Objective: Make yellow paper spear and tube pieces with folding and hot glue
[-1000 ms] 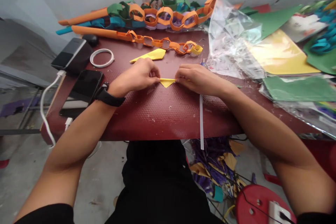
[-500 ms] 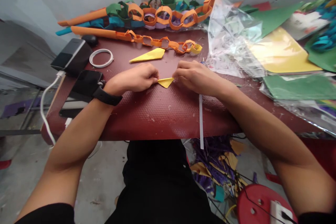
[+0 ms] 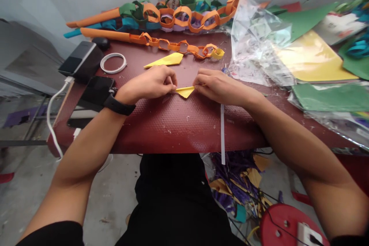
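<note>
A small folded yellow paper piece (image 3: 185, 91) lies on the dark red table (image 3: 173, 123) between my two hands. My left hand (image 3: 151, 82), with a black watch on its wrist, is closed and pinches the paper's left end. My right hand (image 3: 217, 84) is closed and pinches its right end. A second, longer yellow paper wedge (image 3: 165, 60) lies just beyond my hands. Behind it runs an orange paper chain (image 3: 178, 47) ending in a yellow link, and a larger chain of orange, green and purple links (image 3: 178, 15) lies at the table's back.
A black phone (image 3: 96, 90), a black power bank (image 3: 80, 61) with a white cable and a white tape ring (image 3: 113, 63) sit at the left. Crumpled clear plastic (image 3: 256, 42) and coloured paper sheets (image 3: 314, 61) fill the right. A white strip (image 3: 222, 130) hangs over the front edge. Paper scraps litter the floor.
Both hands kept their pinch on the yellow piece and shifted slightly. The paper's tip turned a little between them.
</note>
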Motion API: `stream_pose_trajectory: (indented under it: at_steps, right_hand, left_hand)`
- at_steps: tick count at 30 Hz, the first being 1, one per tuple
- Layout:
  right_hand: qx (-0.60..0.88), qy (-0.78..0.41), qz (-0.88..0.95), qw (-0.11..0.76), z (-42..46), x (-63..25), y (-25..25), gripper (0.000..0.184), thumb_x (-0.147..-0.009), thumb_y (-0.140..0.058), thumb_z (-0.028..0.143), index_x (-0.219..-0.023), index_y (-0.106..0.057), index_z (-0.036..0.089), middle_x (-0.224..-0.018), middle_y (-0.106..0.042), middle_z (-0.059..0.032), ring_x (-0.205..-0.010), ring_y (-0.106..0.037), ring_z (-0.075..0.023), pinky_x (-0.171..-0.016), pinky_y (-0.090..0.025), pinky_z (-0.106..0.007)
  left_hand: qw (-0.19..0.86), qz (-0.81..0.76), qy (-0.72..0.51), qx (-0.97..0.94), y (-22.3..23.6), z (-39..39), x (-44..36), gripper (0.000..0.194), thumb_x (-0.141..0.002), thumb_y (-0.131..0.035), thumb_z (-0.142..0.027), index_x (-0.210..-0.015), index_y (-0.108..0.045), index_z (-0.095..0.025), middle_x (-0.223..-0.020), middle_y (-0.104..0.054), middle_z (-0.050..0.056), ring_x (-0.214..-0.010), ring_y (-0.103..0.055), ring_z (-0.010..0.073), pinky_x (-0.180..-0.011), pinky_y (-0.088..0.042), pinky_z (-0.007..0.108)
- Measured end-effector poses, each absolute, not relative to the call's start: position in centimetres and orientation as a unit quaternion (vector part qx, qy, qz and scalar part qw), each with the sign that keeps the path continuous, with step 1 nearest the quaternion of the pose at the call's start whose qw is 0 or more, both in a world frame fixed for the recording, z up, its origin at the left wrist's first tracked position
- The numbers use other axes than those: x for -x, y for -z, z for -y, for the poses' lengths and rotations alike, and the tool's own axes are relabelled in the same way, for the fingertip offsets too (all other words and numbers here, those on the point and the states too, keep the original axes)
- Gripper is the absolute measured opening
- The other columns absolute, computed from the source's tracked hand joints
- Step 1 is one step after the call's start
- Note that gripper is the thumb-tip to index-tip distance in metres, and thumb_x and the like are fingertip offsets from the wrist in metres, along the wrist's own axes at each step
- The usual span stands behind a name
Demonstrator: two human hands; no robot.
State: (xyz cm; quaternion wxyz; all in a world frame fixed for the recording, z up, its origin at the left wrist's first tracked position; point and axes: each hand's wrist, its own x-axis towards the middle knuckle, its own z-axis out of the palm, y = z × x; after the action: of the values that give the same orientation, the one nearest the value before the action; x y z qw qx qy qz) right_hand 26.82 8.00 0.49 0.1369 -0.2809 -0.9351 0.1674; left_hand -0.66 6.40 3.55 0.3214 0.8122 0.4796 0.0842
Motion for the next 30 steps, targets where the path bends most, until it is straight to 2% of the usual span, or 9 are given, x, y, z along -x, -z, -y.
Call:
stream_pose_trajectory:
  at_steps: [7,11,17,23,30]
  right_hand:
    - [0.292,-0.172,0.932,0.125,-7.69,-26.54,-0.53,0.023,-0.111,-0.051,0.027,-0.094,-0.064,0.020,-0.100,-0.062,-0.0099,-0.090,-0.057,-0.0220,-0.087,-0.044,-0.038]
    - [0.297,-0.121,0.940,0.120,-7.63,-26.63,-0.38,0.029,-0.113,-0.051,0.029,-0.094,-0.071,0.019,-0.096,-0.065,-0.0093,-0.086,-0.054,-0.0212,-0.082,-0.038,-0.038]
    - [0.313,-0.058,0.941,0.114,-7.61,-26.55,-0.44,0.029,-0.112,-0.053,0.031,-0.101,-0.077,0.022,-0.096,-0.070,-0.0096,-0.090,-0.053,-0.0247,-0.085,-0.034,-0.041]
    - [0.332,-0.089,0.928,0.144,-7.72,-26.40,-0.22,0.031,-0.110,-0.054,0.029,-0.093,-0.078,0.021,-0.096,-0.066,-0.0118,-0.086,-0.050,-0.0248,-0.083,-0.035,-0.042]
    - [0.324,-0.129,0.924,0.156,-7.95,-26.53,-0.26,0.028,-0.107,-0.058,0.028,-0.090,-0.078,0.019,-0.090,-0.064,-0.0087,-0.081,-0.053,-0.0213,-0.079,-0.035,-0.039]
  left_hand:
    - [0.307,-0.446,-0.088,-0.836,-3.48,-6.43,0.52,0.014,-0.089,-0.071,-0.016,-0.091,-0.085,-0.013,-0.083,-0.079,0.007,-0.072,-0.063,0.0145,-0.069,-0.045,0.029]
    - [0.282,-0.450,-0.088,-0.843,-3.32,-6.32,0.21,0.014,-0.087,-0.071,-0.012,-0.089,-0.085,-0.013,-0.081,-0.077,0.007,-0.071,-0.061,0.0142,-0.069,-0.044,0.030]
    - [0.267,-0.456,-0.090,-0.844,-3.25,-6.10,-0.04,0.017,-0.087,-0.069,-0.009,-0.089,-0.085,-0.013,-0.074,-0.074,0.005,-0.068,-0.059,0.0144,-0.070,-0.044,0.031]
    - [0.264,-0.460,-0.097,-0.842,-3.10,-6.23,-0.08,0.016,-0.086,-0.070,-0.010,-0.091,-0.085,-0.012,-0.078,-0.075,0.007,-0.075,-0.063,0.0165,-0.075,-0.047,0.032]
    - [0.294,-0.464,-0.085,-0.831,-3.38,-6.32,-0.11,0.013,-0.086,-0.071,-0.008,-0.090,-0.083,-0.012,-0.073,-0.073,0.004,-0.067,-0.059,0.0135,-0.069,-0.044,0.030]
